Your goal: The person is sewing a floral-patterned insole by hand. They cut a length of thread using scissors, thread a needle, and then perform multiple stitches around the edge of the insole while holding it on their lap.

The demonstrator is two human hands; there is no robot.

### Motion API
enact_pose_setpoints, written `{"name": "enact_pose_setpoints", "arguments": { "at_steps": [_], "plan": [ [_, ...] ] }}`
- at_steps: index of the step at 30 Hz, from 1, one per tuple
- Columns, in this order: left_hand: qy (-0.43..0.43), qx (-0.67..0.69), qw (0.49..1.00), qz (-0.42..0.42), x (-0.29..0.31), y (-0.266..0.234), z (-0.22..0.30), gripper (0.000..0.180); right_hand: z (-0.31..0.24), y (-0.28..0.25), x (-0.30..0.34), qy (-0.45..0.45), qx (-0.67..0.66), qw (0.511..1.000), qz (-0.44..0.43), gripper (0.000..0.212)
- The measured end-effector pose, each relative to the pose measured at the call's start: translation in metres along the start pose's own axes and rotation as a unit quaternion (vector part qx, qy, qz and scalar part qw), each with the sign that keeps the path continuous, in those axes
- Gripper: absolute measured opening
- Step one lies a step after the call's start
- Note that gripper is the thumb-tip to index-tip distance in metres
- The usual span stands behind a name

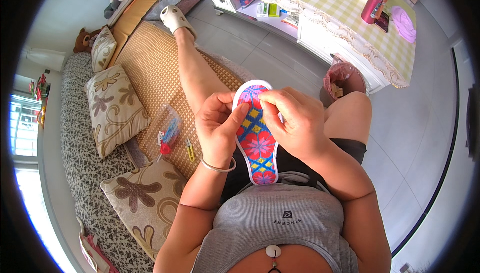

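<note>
Bright daylight comes through a window (24, 130) at the left, beside a pale wall (55, 15). A speckled black-and-white sofa (80, 128) runs along that side, a woven mat (145, 55) spread next to it. The grey tiled floor (420, 118) stretches right, and opposite the sofa stands a white cabinet (320, 44) under a checked, lace-edged tablecloth (320, 3).

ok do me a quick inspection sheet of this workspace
surface: woven mat, bag and tool lying on it
things in hand: insole, white rim, bright flower pattern, upright over the lap
clutter: clear bag with blue contents, yellow tool, both left of the left hand
hands: left hand grips the insole's left edge, thumb on its face; right hand at its upper right, too small to tell what it pinches
cables: nothing seen for certain
surroundings: cushions left; flask and bin right
</note>
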State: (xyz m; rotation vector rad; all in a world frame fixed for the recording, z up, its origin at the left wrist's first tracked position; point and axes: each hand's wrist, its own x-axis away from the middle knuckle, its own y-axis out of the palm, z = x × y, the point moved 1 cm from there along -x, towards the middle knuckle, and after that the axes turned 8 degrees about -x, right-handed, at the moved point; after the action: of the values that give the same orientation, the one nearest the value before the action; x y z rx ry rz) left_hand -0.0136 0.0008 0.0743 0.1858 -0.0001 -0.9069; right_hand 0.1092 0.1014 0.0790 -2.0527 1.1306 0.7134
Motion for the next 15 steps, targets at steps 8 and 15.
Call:
{"name": "enact_pose_setpoints", "arguments": {
  "at_steps": [8, 15],
  "plan": [
    [0.036, -0.044, 0.998, 0.011, 0.0019, 0.0027, -0.0001, 0.015, -0.0018, 0.0012, -0.0002, 0.002, 0.034, 0.999, -0.02, 0.015],
    [0.149, -0.253, 0.955, 0.032, 0.0106, 0.0039, 0.0026, 0.016, -0.0078, 0.0015, -0.0008, -0.002, 0.078, 0.995, -0.061, 0.016]
  ]
}}
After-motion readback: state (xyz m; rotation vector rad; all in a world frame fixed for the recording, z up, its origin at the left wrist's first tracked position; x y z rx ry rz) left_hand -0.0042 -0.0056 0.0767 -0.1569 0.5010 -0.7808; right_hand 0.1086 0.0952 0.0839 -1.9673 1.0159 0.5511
